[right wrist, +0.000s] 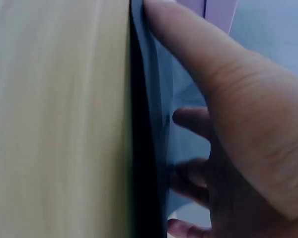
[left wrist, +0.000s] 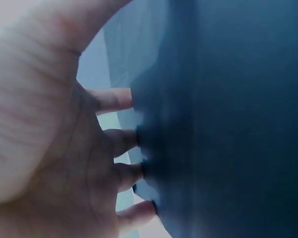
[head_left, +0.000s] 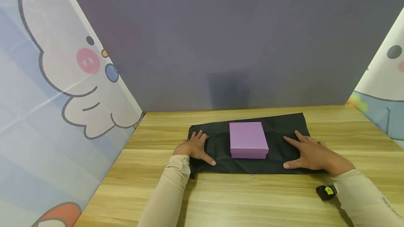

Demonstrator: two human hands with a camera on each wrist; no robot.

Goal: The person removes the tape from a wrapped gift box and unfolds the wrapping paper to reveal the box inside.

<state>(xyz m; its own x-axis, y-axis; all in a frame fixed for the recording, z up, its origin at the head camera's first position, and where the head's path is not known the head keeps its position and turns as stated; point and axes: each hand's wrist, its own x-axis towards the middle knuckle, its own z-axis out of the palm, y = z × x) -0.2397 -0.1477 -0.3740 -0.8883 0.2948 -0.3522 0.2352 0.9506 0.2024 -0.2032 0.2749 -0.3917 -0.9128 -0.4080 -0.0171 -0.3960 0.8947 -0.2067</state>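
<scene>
A purple lidded box (head_left: 247, 136) sits near the middle of a black sheet (head_left: 217, 150) spread on the wooden table. On the sheet's left end rests my left hand (head_left: 195, 147), fingers spread and thumb out toward the box. My right hand (head_left: 310, 153) lies on the right end with its fingers spread as well. Neither hand touches the box. In the left wrist view, fingertips (left wrist: 131, 141) meet the dark sheet (left wrist: 228, 124). From the right wrist, the thumb (right wrist: 188, 39) presses near the sheet's edge, and a bit of the box (right wrist: 221, 12) shows above.
A wooden table (head_left: 227, 199) runs back to a grey panel (head_left: 221, 45). Cartoon-printed sheets (head_left: 31, 80) hang at the left and right sides. A small black device with a yellow label (head_left: 328, 191) is at the right wrist.
</scene>
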